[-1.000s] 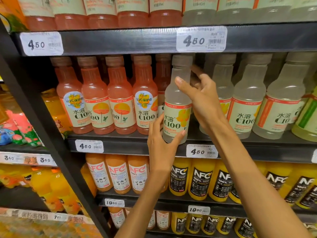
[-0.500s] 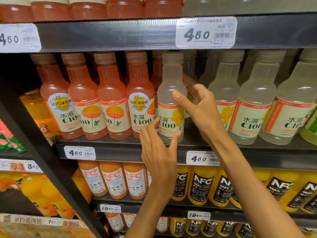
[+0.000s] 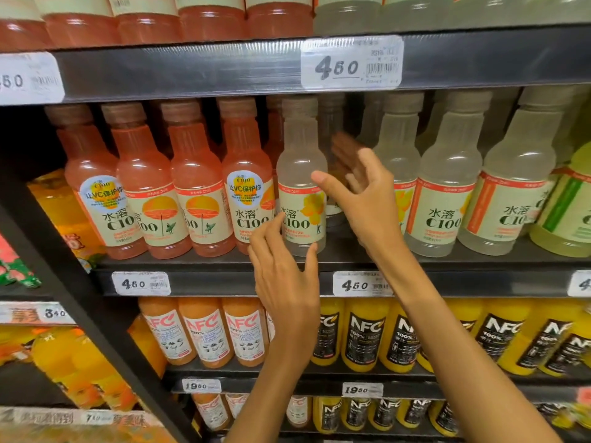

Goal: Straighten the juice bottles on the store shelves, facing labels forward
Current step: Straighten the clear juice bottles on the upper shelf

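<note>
Pale, cloudy liquid fills the clear bottle [image 3: 301,187], which stands upright at the front edge of the middle shelf [image 3: 224,284]. Its cream label faces forward and shows a red top band, a yellow fruit picture and the text "C100". The cap is a dull beige. To the left of this bottle stands a row of pink bottles [image 3: 195,187] with the same label style; to its right stand more pale bottles [image 3: 447,187].

The left hand [image 3: 284,282] is below and in front of the bottle, fingers spread and relaxed; the fingertips lie at the lower label and base, holding nothing. The right hand [image 3: 367,199] is just right of the bottle, thumb extended toward the label, fingers loosely spread and blurred; it grips nothing. Below the bottle, a white price tag [image 3: 363,284] reads "450".
</note>
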### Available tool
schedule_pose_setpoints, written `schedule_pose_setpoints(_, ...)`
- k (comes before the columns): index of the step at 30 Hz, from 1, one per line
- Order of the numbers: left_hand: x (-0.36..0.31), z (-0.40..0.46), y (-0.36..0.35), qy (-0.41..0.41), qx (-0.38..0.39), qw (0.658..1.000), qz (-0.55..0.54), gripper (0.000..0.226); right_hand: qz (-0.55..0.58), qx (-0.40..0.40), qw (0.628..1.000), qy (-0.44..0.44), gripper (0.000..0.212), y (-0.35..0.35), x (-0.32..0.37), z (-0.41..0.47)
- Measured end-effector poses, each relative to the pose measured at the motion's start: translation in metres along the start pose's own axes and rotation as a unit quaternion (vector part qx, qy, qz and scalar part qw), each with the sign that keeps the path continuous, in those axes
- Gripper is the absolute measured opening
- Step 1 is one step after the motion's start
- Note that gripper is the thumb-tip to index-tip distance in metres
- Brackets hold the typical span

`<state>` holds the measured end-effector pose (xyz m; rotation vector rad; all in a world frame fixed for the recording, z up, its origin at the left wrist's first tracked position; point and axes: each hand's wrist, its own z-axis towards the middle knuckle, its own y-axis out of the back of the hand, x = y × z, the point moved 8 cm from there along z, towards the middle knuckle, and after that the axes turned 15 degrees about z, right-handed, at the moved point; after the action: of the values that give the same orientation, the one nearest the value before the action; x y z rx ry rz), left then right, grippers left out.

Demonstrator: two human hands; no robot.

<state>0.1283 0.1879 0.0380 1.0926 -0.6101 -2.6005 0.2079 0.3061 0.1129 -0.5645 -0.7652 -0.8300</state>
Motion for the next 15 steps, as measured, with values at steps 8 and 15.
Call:
schedule_pose_setpoints(8,-0.052,-0.018,-0.019,-0.067,0.145,0.966,-0.202,0.048,-0.19,-0.153,0.964,0.104,0.029,0.057,0.047,-0.004)
schedule_pose_setpoints(15,-0.072,-0.013,-0.073,-0.042,0.341,0.915,-0.209,0.078,-0.207,-0.148,0.966,0.046,0.03,0.05,0.042,0.011)
